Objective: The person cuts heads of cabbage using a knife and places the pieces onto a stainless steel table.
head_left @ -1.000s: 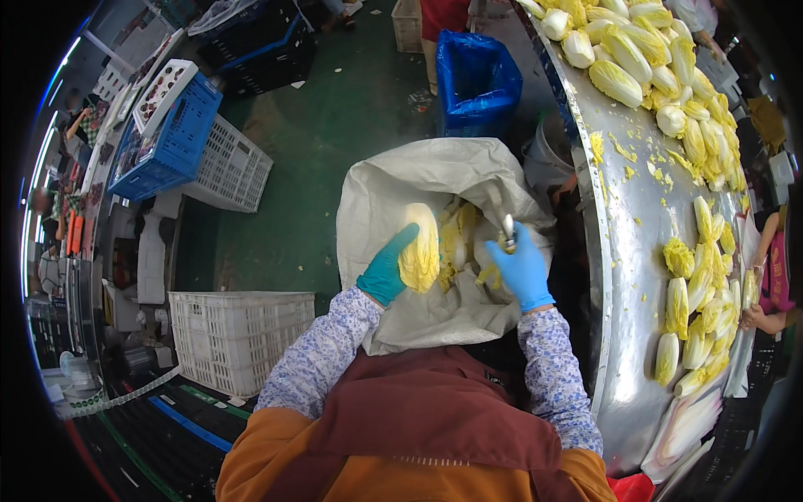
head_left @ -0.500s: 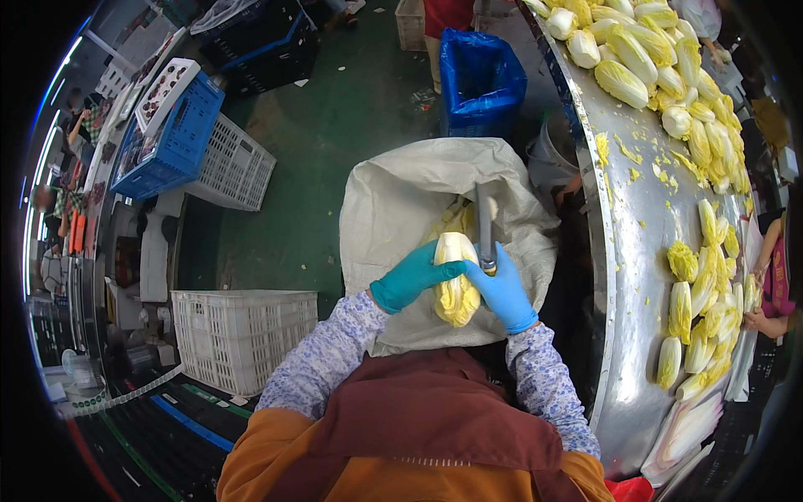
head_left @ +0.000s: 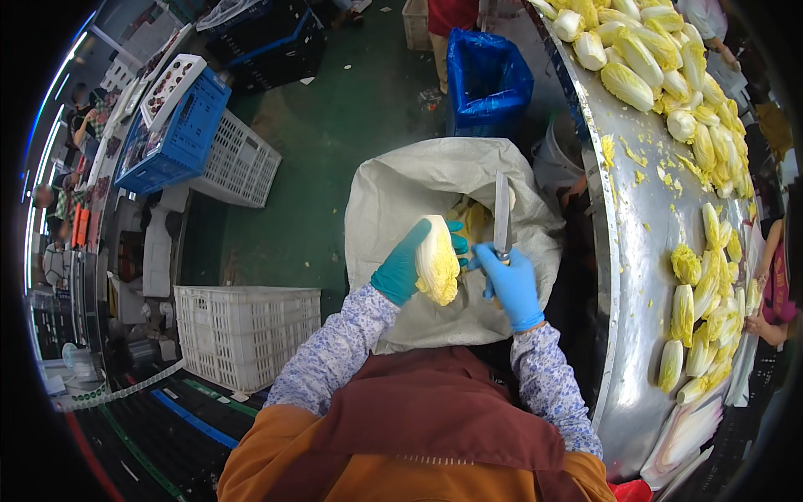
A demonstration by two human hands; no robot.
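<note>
Trimming, by the look of it, with cabbage (head_left: 437, 268) and knife (head_left: 502, 213) both in hand just above the open mouth of a pale sack (head_left: 381, 184). Gripped the cabbage from its left side with the left hand (head_left: 400, 266), green-gloved fingers wrapped behind and showing again past the right edge. Closed the blue-gloved fingers of the right hand (head_left: 514, 284) around the knife handle, blade pointing away from the body and clear of the cabbage. Could not tell, between the two hands, contact from a narrow gap. Seemed to call next for a look at the base, then for drawing the blade across if needing more paring, or for loosening the left fingers if judged clean. Called, either way, for keeping fingertips out of the edge's path. Looked short and plump, smooth and white at the upper end, ruffled and yellow lower down, nearly upright with a slight tilt. Also in view: yellow leaves (head_left: 477, 219) inside the sack and, off to the right, more cabbages (head_left: 703, 289) on a metal table (head_left: 631, 322)
</note>
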